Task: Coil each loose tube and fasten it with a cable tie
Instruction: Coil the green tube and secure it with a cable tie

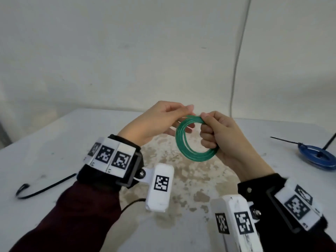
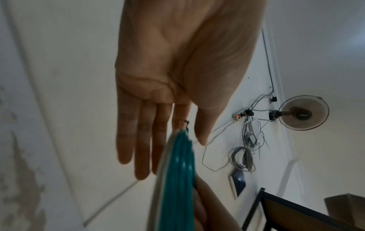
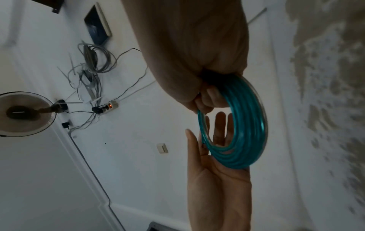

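A green tube coil (image 1: 198, 158) of several loops hangs in the air over the table (image 1: 76, 135). My right hand (image 1: 209, 128) grips it at its right side, fingers curled round the bundled loops (image 3: 247, 125). My left hand (image 1: 181, 115) is at the coil's upper left with fingers straight. In the left wrist view the left hand (image 2: 177, 118) lies flat, and the coil's edge (image 2: 177, 171) sits between index finger and thumb. The right wrist view shows the left palm (image 3: 217, 187) behind the coil. Whether the thumb touches the tube end I cannot tell.
A blue tube coil (image 1: 320, 160) fastened with a black cable tie (image 1: 283, 140) lies at the table's right edge. A loose black cable tie (image 1: 45, 188) lies at the left front. A white wall rises behind the table, with a thin cable (image 1: 236, 66) running down it.
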Demonstrator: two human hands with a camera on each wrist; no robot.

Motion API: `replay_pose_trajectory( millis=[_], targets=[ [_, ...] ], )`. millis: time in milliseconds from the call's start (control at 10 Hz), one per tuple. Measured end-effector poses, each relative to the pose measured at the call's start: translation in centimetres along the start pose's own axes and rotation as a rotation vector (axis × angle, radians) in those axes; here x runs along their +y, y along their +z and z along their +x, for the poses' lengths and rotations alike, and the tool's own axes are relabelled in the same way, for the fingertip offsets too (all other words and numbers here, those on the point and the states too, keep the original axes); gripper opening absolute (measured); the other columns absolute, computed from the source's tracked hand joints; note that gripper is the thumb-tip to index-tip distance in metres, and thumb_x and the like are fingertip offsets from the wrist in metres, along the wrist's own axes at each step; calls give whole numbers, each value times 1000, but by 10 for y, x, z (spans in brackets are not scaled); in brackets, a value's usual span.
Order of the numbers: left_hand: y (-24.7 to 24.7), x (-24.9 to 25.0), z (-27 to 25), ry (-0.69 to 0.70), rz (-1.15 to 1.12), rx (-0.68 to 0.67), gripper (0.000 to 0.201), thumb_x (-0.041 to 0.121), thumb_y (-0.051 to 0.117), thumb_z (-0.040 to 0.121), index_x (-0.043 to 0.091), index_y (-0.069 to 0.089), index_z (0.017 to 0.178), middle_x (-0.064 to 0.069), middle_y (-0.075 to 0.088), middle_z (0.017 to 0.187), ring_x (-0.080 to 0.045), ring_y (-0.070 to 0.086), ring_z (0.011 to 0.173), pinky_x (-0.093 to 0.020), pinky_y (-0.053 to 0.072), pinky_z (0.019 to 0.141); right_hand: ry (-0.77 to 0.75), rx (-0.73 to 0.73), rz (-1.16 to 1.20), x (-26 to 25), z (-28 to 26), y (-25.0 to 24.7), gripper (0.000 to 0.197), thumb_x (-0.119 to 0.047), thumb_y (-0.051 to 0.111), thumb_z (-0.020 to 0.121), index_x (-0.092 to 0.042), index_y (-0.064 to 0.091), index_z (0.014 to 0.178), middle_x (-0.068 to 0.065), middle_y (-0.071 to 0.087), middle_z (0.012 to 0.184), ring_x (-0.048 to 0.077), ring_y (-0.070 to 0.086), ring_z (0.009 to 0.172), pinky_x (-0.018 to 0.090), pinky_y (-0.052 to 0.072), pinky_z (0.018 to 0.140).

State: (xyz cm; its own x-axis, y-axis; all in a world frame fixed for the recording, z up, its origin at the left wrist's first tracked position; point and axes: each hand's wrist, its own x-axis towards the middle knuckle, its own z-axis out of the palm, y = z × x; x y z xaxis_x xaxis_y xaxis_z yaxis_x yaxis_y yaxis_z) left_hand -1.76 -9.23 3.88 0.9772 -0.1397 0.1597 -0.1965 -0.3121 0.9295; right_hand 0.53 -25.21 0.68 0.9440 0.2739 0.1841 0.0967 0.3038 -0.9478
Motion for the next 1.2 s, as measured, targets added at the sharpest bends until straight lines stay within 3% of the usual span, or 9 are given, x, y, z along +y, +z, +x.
replay_pose_trajectory(
  millis=[100, 200, 400, 500, 600, 800, 900, 1000, 1200],
  targets=[
    [-44, -14, -28, -161, 228, 111, 40, 45, 45, 97, 13, 68, 96, -10, 71, 92, -19, 67, 77, -31, 54, 69, 48, -71, 22, 22, -13, 34, 28, -11, 46, 100, -13, 41, 72, -5, 29, 52, 6, 19, 41, 16, 20, 34],
    [-100, -43, -62, -371, 495, 196, 30, 39, 52, 95, 13, 66, 96, -7, 67, 90, -17, 60, 72, -27, 49, 61, 128, -162, 76, 44, -22, 76, 29, -10, 46, 100, -14, 41, 71, -6, 29, 51, 5, 19, 39, 15, 19, 34],
    [-156, -99, -119, -796, 856, 158, 26, 24, 73, 83, 4, 67, 98, -10, 68, 89, -22, 60, 75, -31, 52, 73, 249, -277, 164, 69, -32, 139, 28, -9, 45, 100, -15, 39, 73, -6, 29, 50, 4, 19, 39, 15, 19, 33],
    [-161, -113, -122, -862, 891, 151, 21, 17, 72, 83, -1, 66, 92, -10, 66, 75, -25, 60, 71, -35, 55, 78, 286, -281, 197, 75, -32, 154, 27, -9, 44, 100, -15, 39, 74, -4, 29, 52, 4, 20, 38, 15, 20, 32],
    [-167, -121, -119, -891, 878, 141, 19, 12, 73, 81, -4, 65, 87, -17, 71, 82, -32, 69, 81, -44, 57, 83, 307, -281, 209, 80, -31, 161, 27, -9, 45, 100, -14, 39, 74, -4, 30, 51, 5, 21, 38, 16, 21, 33],
    [-173, -113, -109, -841, 615, 147, 24, 12, 60, 91, -11, 68, 88, -18, 73, 78, -30, 72, 83, -42, 56, 86, 341, -284, 243, 81, -28, 154, 26, -10, 45, 100, -14, 39, 75, -4, 31, 50, 5, 21, 37, 15, 21, 33],
    [-164, -91, -98, -701, 537, 203, 29, 19, 60, 93, -8, 68, 85, -14, 73, 73, -18, 72, 69, -29, 59, 72, 346, -286, 284, 71, -24, 137, 27, -10, 44, 100, -15, 39, 74, -5, 31, 49, 4, 21, 37, 14, 21, 32],
    [-147, -73, -83, -530, 444, 239, 11, 6, 69, 85, -5, 67, 86, -13, 73, 71, -16, 71, 63, -21, 56, 57, 308, -292, 268, 57, -20, 113, 28, -11, 44, 100, -15, 39, 72, -5, 31, 50, 4, 21, 38, 14, 20, 33],
    [-76, -44, -36, -251, -202, 214, 41, -4, 58, 89, 10, 47, 126, -5, 74, 71, -14, 71, 64, -20, 55, 59, 205, -283, 46, 22, -11, 57, 26, -13, 46, 99, -14, 44, 73, -4, 30, 53, 6, 21, 40, 15, 19, 35]
  ],
)
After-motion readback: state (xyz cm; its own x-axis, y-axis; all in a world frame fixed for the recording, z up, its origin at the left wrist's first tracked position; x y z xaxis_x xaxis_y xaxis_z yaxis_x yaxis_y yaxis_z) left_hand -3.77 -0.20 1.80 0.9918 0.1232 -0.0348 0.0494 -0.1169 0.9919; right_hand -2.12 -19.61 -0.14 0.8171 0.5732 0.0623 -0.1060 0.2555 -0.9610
